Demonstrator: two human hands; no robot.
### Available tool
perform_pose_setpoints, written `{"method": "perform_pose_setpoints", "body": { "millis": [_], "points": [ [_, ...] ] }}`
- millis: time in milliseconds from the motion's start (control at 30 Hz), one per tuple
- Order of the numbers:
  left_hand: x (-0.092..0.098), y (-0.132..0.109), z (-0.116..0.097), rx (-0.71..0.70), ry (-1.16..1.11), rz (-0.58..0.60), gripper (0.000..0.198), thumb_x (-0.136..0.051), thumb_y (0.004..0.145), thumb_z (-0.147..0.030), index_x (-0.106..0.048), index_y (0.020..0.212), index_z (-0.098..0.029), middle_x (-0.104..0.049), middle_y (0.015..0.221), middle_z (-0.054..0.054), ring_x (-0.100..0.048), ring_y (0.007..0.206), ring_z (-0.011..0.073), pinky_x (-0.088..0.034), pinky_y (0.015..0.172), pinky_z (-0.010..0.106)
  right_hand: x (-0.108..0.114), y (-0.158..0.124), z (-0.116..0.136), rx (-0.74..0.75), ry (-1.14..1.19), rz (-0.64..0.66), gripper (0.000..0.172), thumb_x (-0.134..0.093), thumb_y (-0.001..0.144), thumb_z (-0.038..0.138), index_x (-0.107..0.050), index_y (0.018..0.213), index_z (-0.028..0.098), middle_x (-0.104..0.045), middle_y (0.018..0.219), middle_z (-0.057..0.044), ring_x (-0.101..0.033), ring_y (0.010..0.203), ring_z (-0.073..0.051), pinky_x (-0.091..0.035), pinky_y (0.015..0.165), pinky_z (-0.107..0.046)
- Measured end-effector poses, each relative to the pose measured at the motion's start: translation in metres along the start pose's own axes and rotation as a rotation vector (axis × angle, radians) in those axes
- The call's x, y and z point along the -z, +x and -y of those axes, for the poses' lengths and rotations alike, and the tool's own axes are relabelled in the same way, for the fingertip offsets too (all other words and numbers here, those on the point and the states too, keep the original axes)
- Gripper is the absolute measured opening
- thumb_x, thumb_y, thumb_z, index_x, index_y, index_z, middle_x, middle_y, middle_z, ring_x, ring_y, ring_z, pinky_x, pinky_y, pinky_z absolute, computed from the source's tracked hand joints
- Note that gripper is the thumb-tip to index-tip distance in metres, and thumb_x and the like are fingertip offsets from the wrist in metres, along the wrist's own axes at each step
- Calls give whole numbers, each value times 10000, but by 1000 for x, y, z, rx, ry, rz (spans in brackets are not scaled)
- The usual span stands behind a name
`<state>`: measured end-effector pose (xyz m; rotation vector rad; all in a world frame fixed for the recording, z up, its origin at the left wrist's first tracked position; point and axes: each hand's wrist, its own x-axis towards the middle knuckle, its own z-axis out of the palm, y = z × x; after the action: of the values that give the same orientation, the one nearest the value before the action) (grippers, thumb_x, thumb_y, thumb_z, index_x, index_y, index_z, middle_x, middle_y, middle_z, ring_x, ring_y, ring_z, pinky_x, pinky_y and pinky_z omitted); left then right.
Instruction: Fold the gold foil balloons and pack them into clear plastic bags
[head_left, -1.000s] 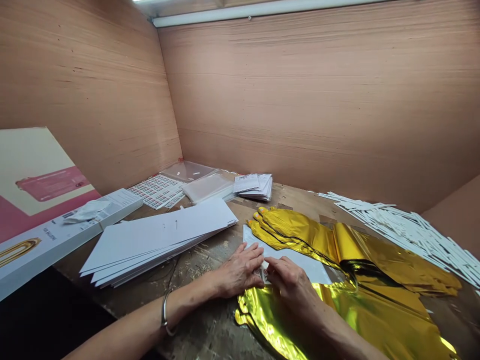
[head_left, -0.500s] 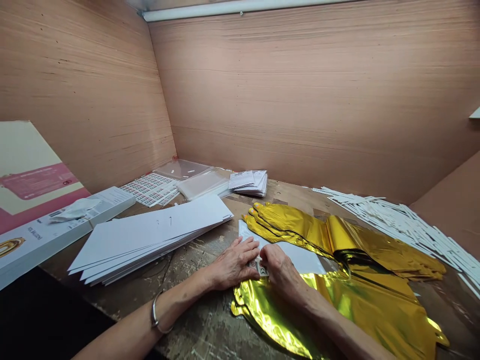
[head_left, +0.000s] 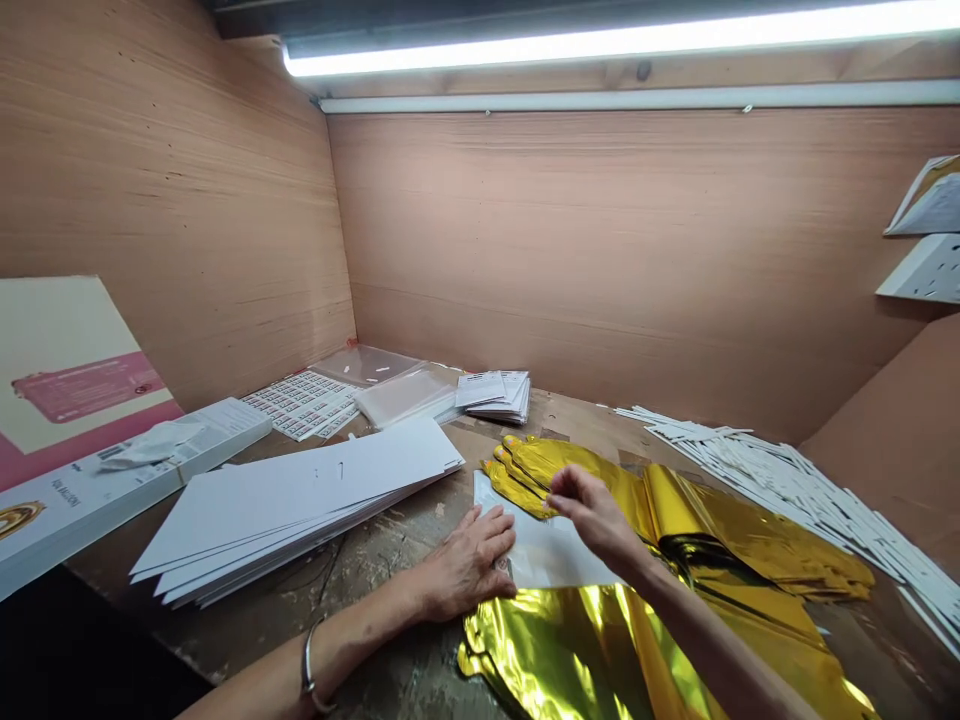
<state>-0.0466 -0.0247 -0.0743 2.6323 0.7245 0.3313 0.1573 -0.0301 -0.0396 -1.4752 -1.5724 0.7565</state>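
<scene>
Gold foil (head_left: 555, 650) is spread just below both wrists. The left hand (head_left: 469, 560) is laid flat, fingers released, on a white sheet (head_left: 547, 550) — the right hand (head_left: 596, 512) is held above it, fingertips pinched; whether anything is gripped cannot be told. Left of the left hand a stack of white cards (head_left: 300, 490) is seen, with leaflets (head_left: 495, 392) beyond.

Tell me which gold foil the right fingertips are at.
The far foil, beyond the white sheet: the right hand is at its left end, fingers pinched. The near foil lies only under the forearm.
</scene>
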Motion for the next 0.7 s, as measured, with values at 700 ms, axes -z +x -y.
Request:
{"method": "perform_pose_setpoints", "body": {
  "millis": [700],
  "points": [
    [22,16,1,79,32,64,230,-520,786,-265,-509,984,-148,-395,1283,119,-236,1255,261,-187,1036,424,-37,137,-58,-367,-408,-218,170,-469,623,156,-571,756,186,-627,753,-42,-550,686,-158,-339,531,-217]
  ]
}}
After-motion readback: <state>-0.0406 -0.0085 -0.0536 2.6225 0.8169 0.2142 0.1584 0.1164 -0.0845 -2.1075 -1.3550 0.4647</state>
